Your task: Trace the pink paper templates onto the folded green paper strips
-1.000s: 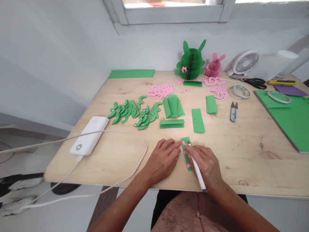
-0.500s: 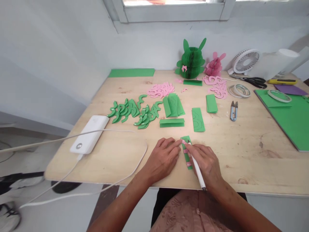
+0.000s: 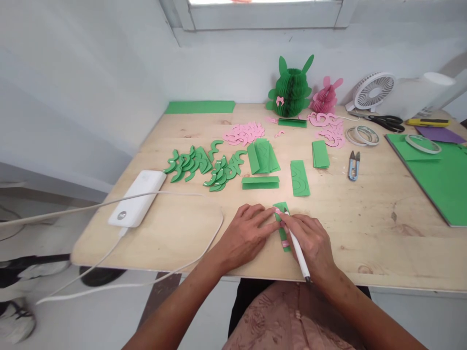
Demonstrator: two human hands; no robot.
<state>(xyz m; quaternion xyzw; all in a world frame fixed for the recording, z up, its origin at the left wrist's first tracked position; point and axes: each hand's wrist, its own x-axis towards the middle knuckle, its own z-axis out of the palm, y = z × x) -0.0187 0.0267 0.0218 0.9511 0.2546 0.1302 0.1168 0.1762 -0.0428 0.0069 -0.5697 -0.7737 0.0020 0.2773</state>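
Note:
A narrow green paper strip point(image 3: 282, 232) lies near the table's front edge, with a pink paper piece point(image 3: 285, 243) showing on its lower part and more pink at its top. My left hand point(image 3: 248, 232) is open, palm down, its index finger and thumb stretched onto the strip from the left. In my right hand point(image 3: 310, 240) is a white pen point(image 3: 299, 255), gripped low. The pen's tip points at the strip's upper end; whether it touches the paper I cannot tell. My fingers hide the strip's middle.
Cut green curved pieces point(image 3: 219, 172) and pink cutouts point(image 3: 244, 132) lie beyond my hands, near folded green papers point(image 3: 261, 156). Small snips point(image 3: 353, 166), tape rolls point(image 3: 367, 135) and black scissors point(image 3: 386, 121) are on the right. A white power bank point(image 3: 137, 199) with a cable lies left.
My left thumb has stretched further right across the strip, covering a pink piece in its middle. My right hand keeps the pen in nearly the same place.

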